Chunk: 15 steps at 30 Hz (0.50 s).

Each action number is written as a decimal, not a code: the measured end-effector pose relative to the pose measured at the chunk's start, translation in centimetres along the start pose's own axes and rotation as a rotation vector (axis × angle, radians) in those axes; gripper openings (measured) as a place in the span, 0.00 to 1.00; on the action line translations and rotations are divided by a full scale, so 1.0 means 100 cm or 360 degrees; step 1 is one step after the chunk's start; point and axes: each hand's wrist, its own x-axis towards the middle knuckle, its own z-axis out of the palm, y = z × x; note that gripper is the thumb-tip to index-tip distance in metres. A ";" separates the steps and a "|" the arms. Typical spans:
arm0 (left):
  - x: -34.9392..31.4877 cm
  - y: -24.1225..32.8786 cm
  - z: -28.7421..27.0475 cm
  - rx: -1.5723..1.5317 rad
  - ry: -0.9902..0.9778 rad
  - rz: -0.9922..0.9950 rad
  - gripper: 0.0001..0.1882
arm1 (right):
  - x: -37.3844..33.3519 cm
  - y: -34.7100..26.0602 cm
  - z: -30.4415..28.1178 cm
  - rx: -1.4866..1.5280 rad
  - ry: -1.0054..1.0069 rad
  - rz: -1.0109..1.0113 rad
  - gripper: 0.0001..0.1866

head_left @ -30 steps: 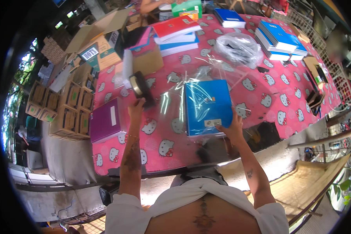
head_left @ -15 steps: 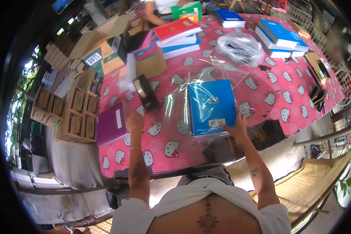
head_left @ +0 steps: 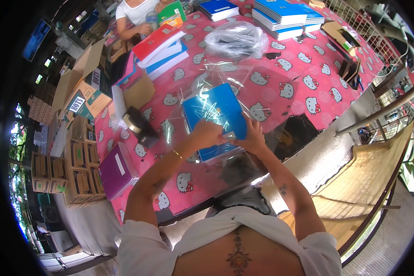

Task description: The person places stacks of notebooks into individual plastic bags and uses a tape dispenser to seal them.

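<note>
Both my hands are on the blue notebook, which lies in front of me on the worktop with its pink cartoon-cat cloth. The notebook sits inside a clear plastic sleeve that spreads out wider than the book and glints in the light. My left hand is curled over the near edge of the book, fingers closed down on it and the plastic. My right hand pinches the near right corner, fingers closed on the sleeve and cover together. Just to my left stands a tape dispenser, and nearer to me, a purple notebook. Farther off lie a crumpled plastic bag and stacks of blue notebooks.
</note>
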 end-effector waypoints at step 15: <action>0.002 -0.053 0.059 -0.1440 0.1307 -0.0830 0.40 | 0.088 0.020 -0.003 0.0464 0.0274 -0.0109 0.58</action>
